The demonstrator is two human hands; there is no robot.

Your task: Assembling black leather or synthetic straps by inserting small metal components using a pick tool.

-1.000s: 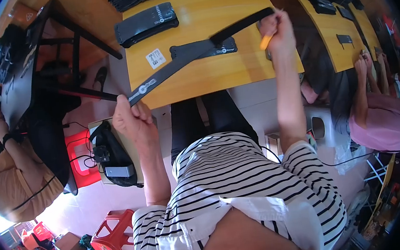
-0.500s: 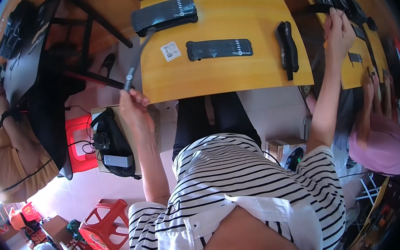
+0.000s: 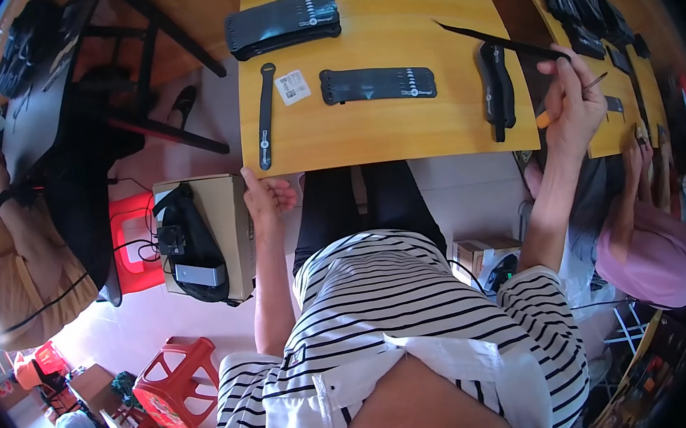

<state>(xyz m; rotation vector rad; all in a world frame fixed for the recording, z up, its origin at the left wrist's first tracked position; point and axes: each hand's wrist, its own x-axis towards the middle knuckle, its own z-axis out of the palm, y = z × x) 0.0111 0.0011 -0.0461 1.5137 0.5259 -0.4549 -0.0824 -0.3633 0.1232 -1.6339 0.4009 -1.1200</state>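
My right hand (image 3: 574, 105) is closed on one end of a thin black strap (image 3: 481, 36), which reaches leftward over the table's right side. A slim item with an orange end (image 3: 544, 120) also shows at this hand; its kind is unclear. My left hand (image 3: 269, 198), empty with fingers apart, is at the table's front left corner. Just beyond it a single black strap (image 3: 264, 110) with a slotted end lies lengthwise. Beside that are a white label (image 3: 293, 87) and a flat bundle of black straps (image 3: 378, 84). Another strap bundle (image 3: 496, 88) stands on edge at right.
More strap bundles (image 3: 283, 23) are at the yellow table's (image 3: 402, 142) far side. A black table (image 3: 51, 102) stands left, another yellow table (image 3: 600, 136) right, with people at both. A cardboard box (image 3: 235, 249) bearing a black bag sits left of my legs, near red stools (image 3: 178, 382).
The strap my left hand held now lies on the table, and that hand has let go and drawn back. My right hand has come nearer, its strap now stretching over the table.
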